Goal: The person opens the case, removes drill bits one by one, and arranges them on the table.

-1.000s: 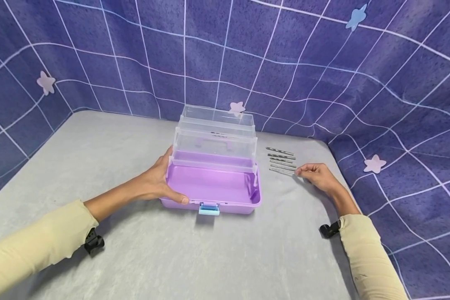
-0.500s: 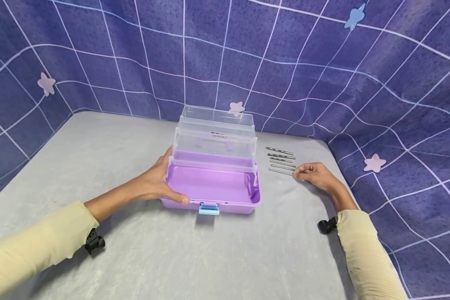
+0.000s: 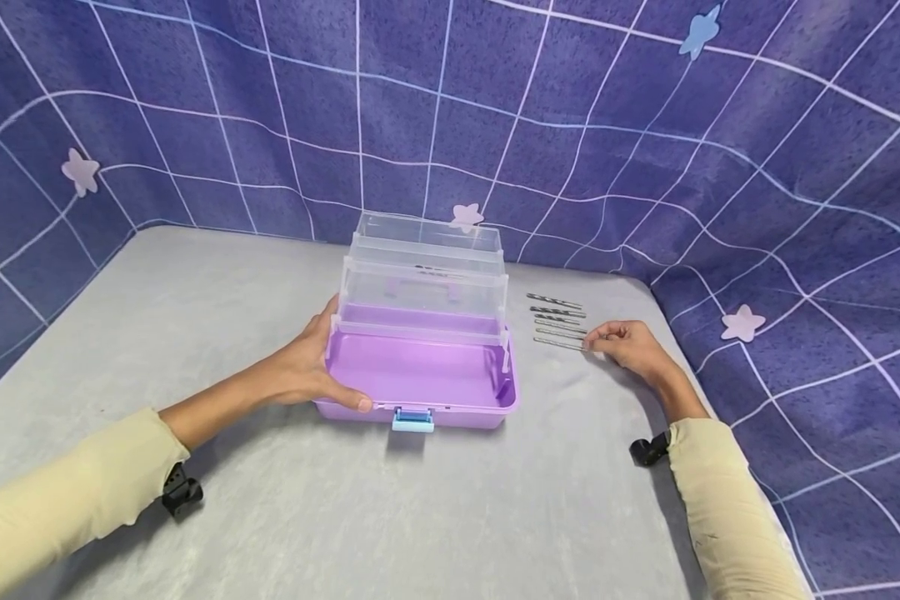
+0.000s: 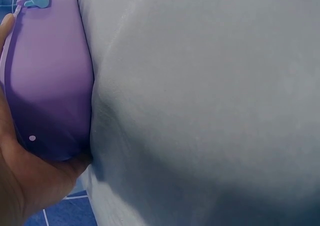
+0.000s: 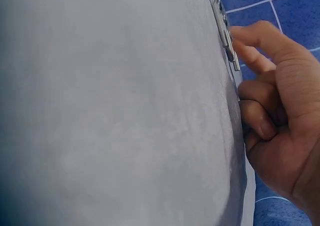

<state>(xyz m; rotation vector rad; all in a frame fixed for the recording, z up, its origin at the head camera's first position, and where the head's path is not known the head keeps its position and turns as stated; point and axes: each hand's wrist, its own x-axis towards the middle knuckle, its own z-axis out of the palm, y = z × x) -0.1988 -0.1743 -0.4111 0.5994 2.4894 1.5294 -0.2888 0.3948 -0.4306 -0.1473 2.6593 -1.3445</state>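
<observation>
A purple toolbox (image 3: 420, 367) with clear fold-out trays (image 3: 427, 283) stands unlatched on the table. My left hand (image 3: 315, 362) grips its left end, thumb along the front rim and fingers round the back corner. Several metal drill bits (image 3: 555, 301) lie in a near-parallel row to the right of the box. At the row's front, my right hand (image 3: 630, 346) pinches the shank end of the nearest drill bit (image 3: 558, 342) between fingertips, close over the table. In the right wrist view the other fingers (image 5: 260, 118) are curled toward the palm, and shank ends (image 5: 230, 51) show by the fingertips.
More dark drill bits (image 3: 435, 271) show through the upper clear tray. A light blue latch (image 3: 412, 419) hangs on the toolbox's front. Blue gridded cloth (image 3: 285, 125) with star shapes rises behind and beside the grey table (image 3: 420, 517).
The nearest drill bit has swung from a slant across its neighbour to lie parallel with the row, the right hand staying at its end. The left hand keeps its grip; the head view has shifted slightly.
</observation>
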